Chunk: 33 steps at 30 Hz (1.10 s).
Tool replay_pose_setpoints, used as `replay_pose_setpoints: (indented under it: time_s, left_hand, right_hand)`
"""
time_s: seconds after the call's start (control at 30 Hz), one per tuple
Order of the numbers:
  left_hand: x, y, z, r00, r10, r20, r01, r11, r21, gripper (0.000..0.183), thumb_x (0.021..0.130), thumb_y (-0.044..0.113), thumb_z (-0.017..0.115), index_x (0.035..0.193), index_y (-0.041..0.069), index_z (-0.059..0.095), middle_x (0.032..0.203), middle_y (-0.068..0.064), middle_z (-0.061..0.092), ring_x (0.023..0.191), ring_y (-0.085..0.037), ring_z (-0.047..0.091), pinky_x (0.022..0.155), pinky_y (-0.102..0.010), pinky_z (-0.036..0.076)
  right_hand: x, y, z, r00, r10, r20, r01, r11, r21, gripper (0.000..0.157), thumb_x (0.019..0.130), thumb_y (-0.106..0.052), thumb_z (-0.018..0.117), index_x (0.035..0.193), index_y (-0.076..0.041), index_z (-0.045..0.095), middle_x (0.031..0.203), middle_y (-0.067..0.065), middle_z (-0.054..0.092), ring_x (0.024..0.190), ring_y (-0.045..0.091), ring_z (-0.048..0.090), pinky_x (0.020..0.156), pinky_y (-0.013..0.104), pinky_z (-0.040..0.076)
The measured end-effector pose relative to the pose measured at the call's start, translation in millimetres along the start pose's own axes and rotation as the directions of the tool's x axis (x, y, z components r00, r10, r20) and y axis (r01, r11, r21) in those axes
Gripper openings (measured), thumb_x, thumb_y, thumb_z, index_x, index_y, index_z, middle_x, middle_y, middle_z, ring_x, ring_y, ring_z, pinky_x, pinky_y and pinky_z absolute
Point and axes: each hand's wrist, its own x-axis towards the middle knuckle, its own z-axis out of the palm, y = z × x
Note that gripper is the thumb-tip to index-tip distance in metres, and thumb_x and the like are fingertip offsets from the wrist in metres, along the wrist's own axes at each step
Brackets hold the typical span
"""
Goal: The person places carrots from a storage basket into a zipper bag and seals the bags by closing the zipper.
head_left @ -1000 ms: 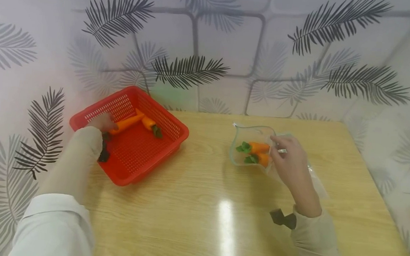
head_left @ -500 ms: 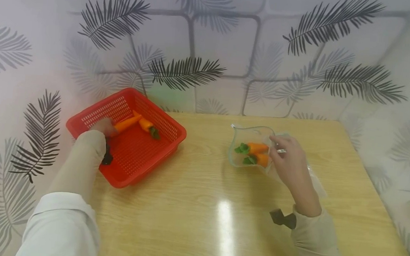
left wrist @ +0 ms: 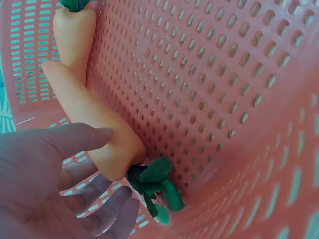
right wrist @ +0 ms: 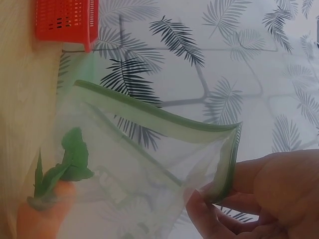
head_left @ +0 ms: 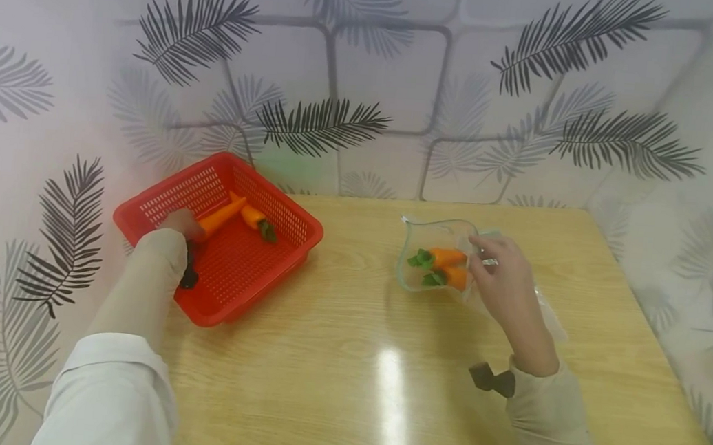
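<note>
Inside the red basket [head_left: 245,304], my left hand [head_left: 181,224] pinches an orange carrot [left wrist: 94,114] near its leafy end. In the left wrist view, the thumb lies on the carrot and the fingers pass behind it. A second carrot [left wrist: 75,32] with a green top lies against the held one's narrow tip. At the right, my right hand [head_left: 504,274] pinches the edge of a clear zip bag [right wrist: 144,119] between thumb and fingers. The bag's mouth gapes leftward. Two carrots [head_left: 447,257] lie in it, leaves toward the mouth; their tips are hidden.
The light wooden table [head_left: 321,372] runs between basket and bag, with a bright reflection near its front. A wall [head_left: 393,59] with a leaf pattern stands directly behind. The basket's raised sides surround the left hand.
My left hand has shifted slightly right and down within the basket, around the carrot's leafy end. The right hand keeps its pinch on the bag. The whole head view has drifted slightly left.
</note>
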Motion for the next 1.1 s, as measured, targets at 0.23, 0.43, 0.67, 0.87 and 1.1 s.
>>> replay_pose_setpoints:
  time_s: [0.23,0.43,0.67,0.87,1.1]
  left_hand:
    - [0.9,-0.8,5.5,1.000,-0.018,0.013,0.018,1.000,-0.007,0.038,0.080,0.023,0.066,0.102,-0.006,0.056,0.082,-0.013,0.053,0.075,-0.029,0.049,0.065,-0.036,0.041]
    - [-4.3,1.4,5.1,0.999,-0.025,0.034,0.027,0.999,-0.042,0.040,0.078,0.027,0.069,0.100,-0.005,0.058,0.078,-0.012,0.056,0.068,-0.026,0.052,0.060,-0.034,0.044]
    - [-3.9,2.2,-4.2,0.998,0.059,0.007,-0.058,0.997,-0.056,0.028,0.081,0.026,0.064,0.079,-0.001,0.059,0.063,-0.006,0.056,0.053,-0.020,0.052,0.048,-0.031,0.044]
    - [-12.8,3.3,-17.1,0.992,0.093,-0.085,-0.099,0.992,-0.074,0.031,0.083,0.029,0.063,0.089,0.000,0.053,0.074,-0.009,0.052,0.065,-0.024,0.050,0.054,-0.034,0.041]
    - [-35.8,12.4,-30.7,0.984,0.109,-0.140,-0.137,0.968,-0.209,0.056,0.087,0.033,0.063,0.125,-0.001,0.042,0.110,-0.018,0.049,0.096,-0.033,0.047,0.081,-0.046,0.044]
  right_hand:
    - [0,0,0.6,1.000,0.000,0.001,0.000,1.000,0.001,0.029,0.088,0.001,0.052,0.116,0.005,0.060,0.105,0.021,0.054,0.091,0.030,0.057,0.073,0.040,0.054]
    - [0,2,1.7,1.000,0.003,0.000,-0.003,1.000,0.003,0.029,0.088,0.000,0.053,0.116,0.005,0.060,0.105,0.020,0.054,0.091,0.028,0.057,0.073,0.038,0.054]
    - [0,4,2.3,1.000,0.002,0.003,-0.002,1.000,-0.009,0.030,0.089,-0.002,0.053,0.117,0.004,0.060,0.104,0.018,0.055,0.092,0.028,0.057,0.074,0.038,0.054]
    - [-1,4,2.9,1.000,-0.030,-0.005,0.030,0.999,-0.011,0.029,0.089,-0.001,0.053,0.117,0.005,0.060,0.103,0.020,0.055,0.090,0.029,0.058,0.072,0.039,0.054]
    - [-1,4,3.6,1.000,-0.026,-0.008,0.026,1.000,-0.011,0.029,0.089,-0.002,0.053,0.117,0.005,0.059,0.105,0.019,0.054,0.090,0.029,0.057,0.073,0.038,0.054]
